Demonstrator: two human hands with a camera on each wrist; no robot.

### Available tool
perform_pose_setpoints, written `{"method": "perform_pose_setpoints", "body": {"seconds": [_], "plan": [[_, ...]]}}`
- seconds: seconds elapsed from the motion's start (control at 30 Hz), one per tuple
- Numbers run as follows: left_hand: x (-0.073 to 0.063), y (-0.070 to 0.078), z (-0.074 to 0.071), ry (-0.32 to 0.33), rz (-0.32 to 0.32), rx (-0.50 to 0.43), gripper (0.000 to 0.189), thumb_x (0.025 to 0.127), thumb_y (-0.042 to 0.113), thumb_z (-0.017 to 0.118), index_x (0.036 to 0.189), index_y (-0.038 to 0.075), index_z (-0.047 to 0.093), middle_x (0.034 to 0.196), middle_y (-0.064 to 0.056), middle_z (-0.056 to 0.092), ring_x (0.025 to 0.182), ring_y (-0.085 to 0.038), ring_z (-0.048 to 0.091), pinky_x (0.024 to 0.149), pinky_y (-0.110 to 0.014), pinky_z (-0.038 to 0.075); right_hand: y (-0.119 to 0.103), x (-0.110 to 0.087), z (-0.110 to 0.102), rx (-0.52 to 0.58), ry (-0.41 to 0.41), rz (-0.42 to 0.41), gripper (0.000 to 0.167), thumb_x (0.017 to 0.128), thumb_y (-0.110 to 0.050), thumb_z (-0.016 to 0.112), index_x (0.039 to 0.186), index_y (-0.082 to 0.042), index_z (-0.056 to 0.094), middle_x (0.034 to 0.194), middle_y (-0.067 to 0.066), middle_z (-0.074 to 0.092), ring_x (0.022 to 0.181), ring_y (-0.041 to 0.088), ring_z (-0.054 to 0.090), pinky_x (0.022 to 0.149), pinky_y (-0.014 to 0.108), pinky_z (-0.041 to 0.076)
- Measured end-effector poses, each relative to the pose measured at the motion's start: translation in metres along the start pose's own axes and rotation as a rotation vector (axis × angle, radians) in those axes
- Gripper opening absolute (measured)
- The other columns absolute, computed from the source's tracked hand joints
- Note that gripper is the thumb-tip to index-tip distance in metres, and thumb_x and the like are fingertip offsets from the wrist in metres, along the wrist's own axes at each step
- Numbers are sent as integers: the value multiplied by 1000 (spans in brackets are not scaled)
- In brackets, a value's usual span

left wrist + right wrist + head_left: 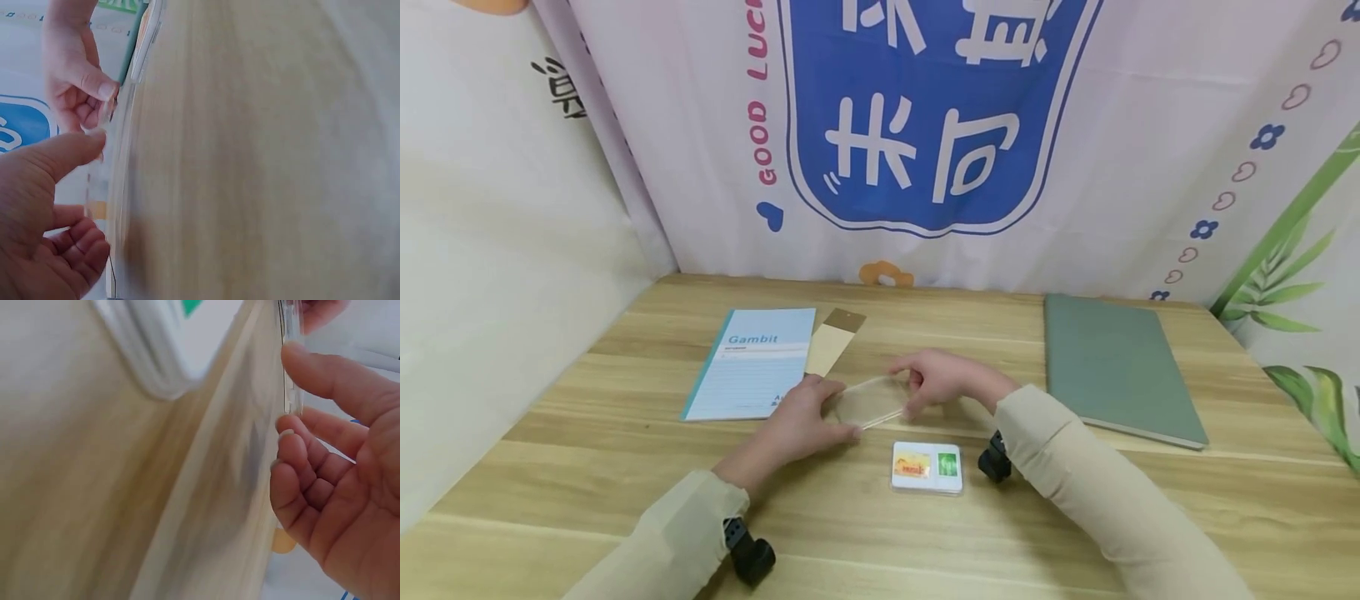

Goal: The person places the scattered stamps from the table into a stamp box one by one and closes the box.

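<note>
A clear, flat rectangular plastic cover [871,402] is held between the two hands, just above the table in the head view. My left hand [801,421] pinches its left end between thumb and fingers. At its right end, my right hand [938,379] grips it the same way, the other fingers curled in. Seen edge-on in the right wrist view, the cover [292,381] is a thin transparent strip by the right thumb. Just nearer the body lies a small white card box [927,467] with a yellow picture and a green picture on top.
A light blue notebook [752,367] lies at the left, beside a beige and brown tag-like strip [833,343]. On the right rests a large grey-green notebook [1120,371]. A printed curtain [925,167] hangs behind the wooden table [850,542].
</note>
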State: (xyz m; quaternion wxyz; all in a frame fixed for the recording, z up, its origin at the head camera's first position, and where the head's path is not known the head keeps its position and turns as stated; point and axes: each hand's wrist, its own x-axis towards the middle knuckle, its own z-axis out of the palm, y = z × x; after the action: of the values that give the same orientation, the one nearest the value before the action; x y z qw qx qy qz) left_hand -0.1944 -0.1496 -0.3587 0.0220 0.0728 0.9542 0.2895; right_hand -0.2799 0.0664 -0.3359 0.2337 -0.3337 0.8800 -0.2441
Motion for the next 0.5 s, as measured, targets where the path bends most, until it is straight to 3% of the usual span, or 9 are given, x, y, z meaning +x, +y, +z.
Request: {"method": "perform_pose_setpoints", "body": {"seconds": [0.37,0.5], "plan": [[-2,7,2,4,150,-172,61,71,29,80,121,2,58,110,-9,57,98,-22,53,84,-39,47,13,-36,1,104,78,-67,67,77,-21,76,134,-3,46,73,0,57,62,11,48,61,27,44],[-4,10,5,-17,168,-232,62,71,26,80,123,3,57,109,-8,56,98,-23,55,84,-37,49,13,-50,4,128,110,-68,67,75,-24,77,131,-3,48,73,-1,57,62,10,48,61,25,44]]}}
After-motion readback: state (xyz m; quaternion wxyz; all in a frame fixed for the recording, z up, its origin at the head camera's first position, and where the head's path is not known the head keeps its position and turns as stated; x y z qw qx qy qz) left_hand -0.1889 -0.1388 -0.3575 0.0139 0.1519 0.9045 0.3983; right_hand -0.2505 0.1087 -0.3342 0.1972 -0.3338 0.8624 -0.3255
